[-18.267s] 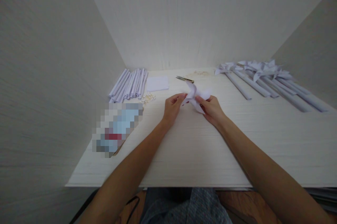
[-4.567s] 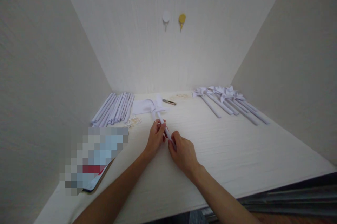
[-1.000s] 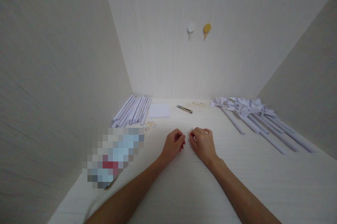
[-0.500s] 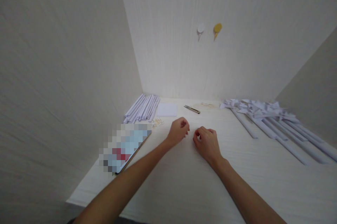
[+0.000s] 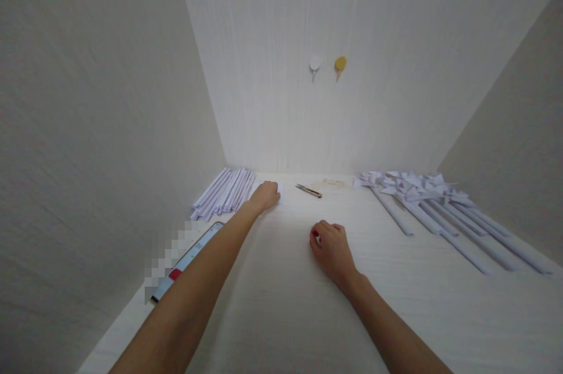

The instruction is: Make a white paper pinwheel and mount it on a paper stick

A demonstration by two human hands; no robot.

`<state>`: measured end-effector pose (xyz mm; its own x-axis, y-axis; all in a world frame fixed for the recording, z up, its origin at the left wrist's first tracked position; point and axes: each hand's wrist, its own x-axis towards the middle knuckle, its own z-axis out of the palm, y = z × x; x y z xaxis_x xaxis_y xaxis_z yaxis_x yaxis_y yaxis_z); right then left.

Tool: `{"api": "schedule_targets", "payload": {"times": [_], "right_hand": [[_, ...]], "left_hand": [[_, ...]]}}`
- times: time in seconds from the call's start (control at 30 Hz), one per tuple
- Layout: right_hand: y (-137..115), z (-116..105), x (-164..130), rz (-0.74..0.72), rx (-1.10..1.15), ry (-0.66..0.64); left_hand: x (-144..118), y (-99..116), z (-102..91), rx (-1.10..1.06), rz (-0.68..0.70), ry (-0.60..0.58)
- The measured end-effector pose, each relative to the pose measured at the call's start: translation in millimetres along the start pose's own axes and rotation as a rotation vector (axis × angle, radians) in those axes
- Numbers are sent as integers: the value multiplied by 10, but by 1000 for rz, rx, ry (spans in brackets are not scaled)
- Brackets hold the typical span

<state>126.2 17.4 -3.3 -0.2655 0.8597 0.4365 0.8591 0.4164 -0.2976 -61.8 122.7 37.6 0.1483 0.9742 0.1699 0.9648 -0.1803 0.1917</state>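
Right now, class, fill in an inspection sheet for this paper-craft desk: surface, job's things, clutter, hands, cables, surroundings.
Surface: pale wood-grain desk.
Job's things: flat white paper sheets under the left hand; rolled paper sticks piled at back left; finished paper pinwheels laid out at right.
Clutter: snips at the back; blurred card at left edge.
Hands: left hand reaching onto the sheets; right hand curled, resting on the desk.
Cables: nothing seen.
Surroundings: pale walls on three sides; two wall hooks, white and yellow.

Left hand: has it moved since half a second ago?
Yes. The left hand has reached away from the right hand toward the back wall, now beside the bundle of paper rolls, left of the cutter.
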Motion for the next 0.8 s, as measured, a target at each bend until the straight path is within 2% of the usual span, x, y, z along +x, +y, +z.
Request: {"api": "schedule_targets", "payload": {"times": [0.2,0.5,0.7,0.8], "right_hand": [[2,2,7,-8,13,-32],[24,20,4,4,52,-25],[27,14,3,-16,45,-37],[32,22,-3,-32,59,-5]], "left_hand": [[63,73,93,114,-14,-104],[154,102,87,213,-4,-158],[52,181,144,245,-5,-107],[-9,242,29,245,-19,-40]]}}
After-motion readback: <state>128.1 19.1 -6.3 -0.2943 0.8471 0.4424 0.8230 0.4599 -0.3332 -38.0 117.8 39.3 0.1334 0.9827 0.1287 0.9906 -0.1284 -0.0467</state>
